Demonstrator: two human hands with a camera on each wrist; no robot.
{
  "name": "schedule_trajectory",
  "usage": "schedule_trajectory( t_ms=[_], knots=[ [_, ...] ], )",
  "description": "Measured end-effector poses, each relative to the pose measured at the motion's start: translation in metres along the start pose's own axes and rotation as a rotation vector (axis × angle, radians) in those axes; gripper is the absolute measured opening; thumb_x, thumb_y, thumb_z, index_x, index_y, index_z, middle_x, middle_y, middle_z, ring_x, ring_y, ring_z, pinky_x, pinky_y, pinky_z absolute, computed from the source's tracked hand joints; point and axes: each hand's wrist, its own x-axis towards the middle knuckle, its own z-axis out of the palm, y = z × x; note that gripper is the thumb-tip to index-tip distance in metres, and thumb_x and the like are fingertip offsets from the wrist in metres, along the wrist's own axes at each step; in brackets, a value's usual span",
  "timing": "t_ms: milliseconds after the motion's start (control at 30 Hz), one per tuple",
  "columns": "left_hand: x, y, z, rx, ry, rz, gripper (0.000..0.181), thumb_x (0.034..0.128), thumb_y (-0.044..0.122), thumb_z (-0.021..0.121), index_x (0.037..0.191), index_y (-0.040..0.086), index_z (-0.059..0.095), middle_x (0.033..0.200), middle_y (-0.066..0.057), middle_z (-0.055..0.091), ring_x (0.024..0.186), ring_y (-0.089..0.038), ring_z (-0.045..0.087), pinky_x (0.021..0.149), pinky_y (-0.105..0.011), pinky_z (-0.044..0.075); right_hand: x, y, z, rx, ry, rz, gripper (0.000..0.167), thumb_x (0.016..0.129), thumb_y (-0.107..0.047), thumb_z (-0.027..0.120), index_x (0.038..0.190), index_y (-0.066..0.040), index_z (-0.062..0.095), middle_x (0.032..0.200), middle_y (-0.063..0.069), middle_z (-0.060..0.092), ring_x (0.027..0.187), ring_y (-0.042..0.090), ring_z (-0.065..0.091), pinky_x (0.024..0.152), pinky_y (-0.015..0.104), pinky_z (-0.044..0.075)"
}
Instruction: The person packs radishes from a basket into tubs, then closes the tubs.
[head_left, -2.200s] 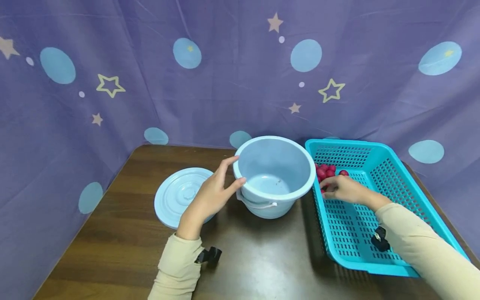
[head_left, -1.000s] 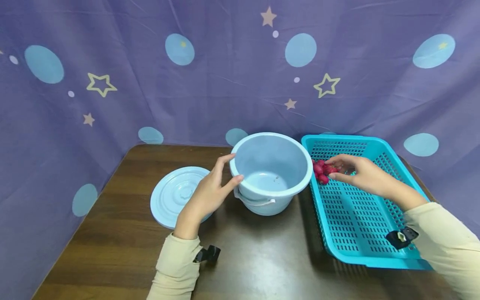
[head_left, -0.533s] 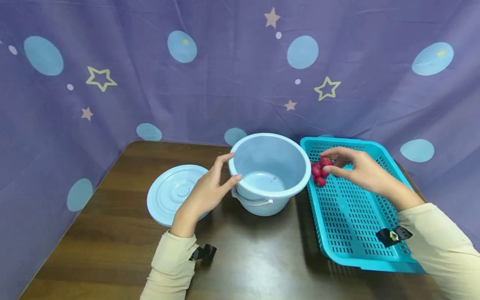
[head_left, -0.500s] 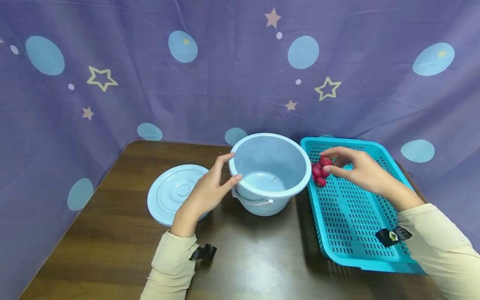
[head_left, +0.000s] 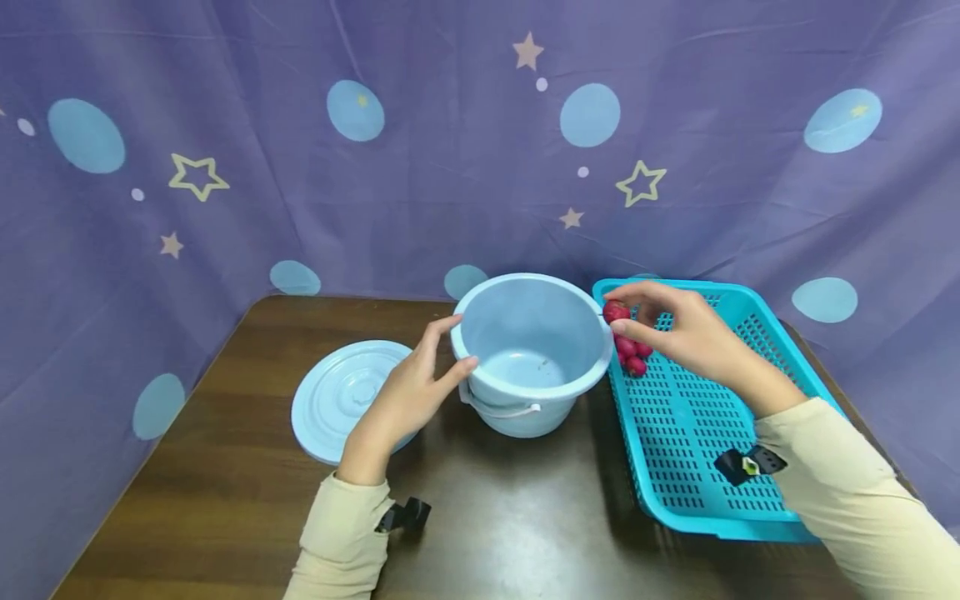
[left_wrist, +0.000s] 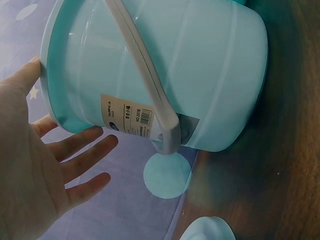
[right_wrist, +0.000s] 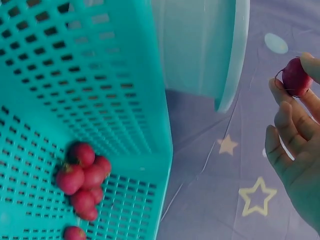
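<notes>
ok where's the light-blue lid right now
In the head view, the light-blue lid lies on the wood-grain table, left of the light-blue bucket and partly hidden by the left hand.

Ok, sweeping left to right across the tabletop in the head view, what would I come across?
Round lid, left hand, pale blue bucket, turquoise basket. The right hand and red radishes overlap the basket, so I left them out.

Left fingers [left_wrist: 91,159] apart — right fingers [right_wrist: 290,126] curled
</notes>
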Motion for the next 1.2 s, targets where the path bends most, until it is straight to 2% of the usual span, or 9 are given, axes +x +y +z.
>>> schedule_trajectory(
  t_ms=[267, 367, 533, 733, 967, 1200],
  knots=[
    [0.001, -0.002, 0.001, 0.001, 0.012, 0.013, 0.069, 0.0945, 0.069, 0.045, 0.152, 0.042, 0.02, 0.158, -0.004, 0.03, 0.13, -0.036, 0.048, 0.096, -0.059, 0.042, 0.008, -0.012, 0.016, 0.034, -0.069, -0.056, 0.037, 0.092, -0.024, 0.073, 0.128, -0.017, 0.065, 0.102, -0.005, 0.068, 0.088, 0.015, 0.06, 0.069, 0.032, 0.053],
    [0.001, -0.002, 0.001, 0.005, 0.015, 0.021, 0.068, 0.0948, 0.068, 0.045, 0.153, 0.041, 0.021, 0.158, -0.004, 0.031, 0.13, -0.035, 0.049, 0.096, -0.058, 0.042, 0.011, -0.016, 0.022, 0.032, -0.101, -0.07, 0.037, 0.092, -0.025, 0.074, 0.127, -0.017, 0.066, 0.102, -0.005, 0.068, 0.089, 0.015, 0.059, 0.068, 0.033, 0.053],
    [0.002, -0.002, 0.002, 0.02, 0.017, 0.032, 0.067, 0.096, 0.067, 0.045, 0.153, 0.04, 0.021, 0.158, -0.003, 0.03, 0.13, -0.036, 0.048, 0.096, -0.059, 0.042, 0.016, -0.022, 0.033, 0.02, -0.151, -0.09, 0.037, 0.091, -0.025, 0.074, 0.126, -0.017, 0.067, 0.1, -0.006, 0.067, 0.089, 0.015, 0.057, 0.075, 0.04, 0.05],
    [0.001, -0.003, 0.001, 0.021, 0.014, 0.033, 0.068, 0.0964, 0.066, 0.044, 0.153, 0.039, 0.02, 0.159, -0.003, 0.029, 0.131, -0.037, 0.047, 0.097, -0.059, 0.041, 0.019, -0.028, 0.043, 0.008, -0.222, -0.082, 0.037, 0.091, -0.025, 0.074, 0.126, -0.015, 0.067, 0.103, -0.007, 0.067, 0.095, 0.014, 0.057, 0.085, 0.042, 0.049],
    [0.0, -0.003, 0.002, 0.017, 0.016, 0.028, 0.067, 0.0965, 0.066, 0.045, 0.153, 0.039, 0.021, 0.158, -0.005, 0.031, 0.131, -0.04, 0.047, 0.097, -0.06, 0.041, 0.018, -0.027, 0.054, 0.001, -0.309, -0.074, 0.037, 0.092, -0.028, 0.073, 0.127, -0.017, 0.067, 0.11, -0.008, 0.066, 0.096, 0.015, 0.058, 0.08, 0.036, 0.052],
    [0.001, -0.003, 0.001, 0.026, 0.024, 0.031, 0.067, 0.0963, 0.066, 0.045, 0.153, 0.039, 0.021, 0.158, -0.004, 0.031, 0.13, -0.037, 0.048, 0.097, -0.059, 0.042, 0.02, -0.024, 0.058, -0.006, -0.318, -0.041, 0.038, 0.092, -0.03, 0.073, 0.127, -0.018, 0.066, 0.111, -0.008, 0.066, 0.095, 0.015, 0.058, 0.075, 0.032, 0.053]
  ],
)
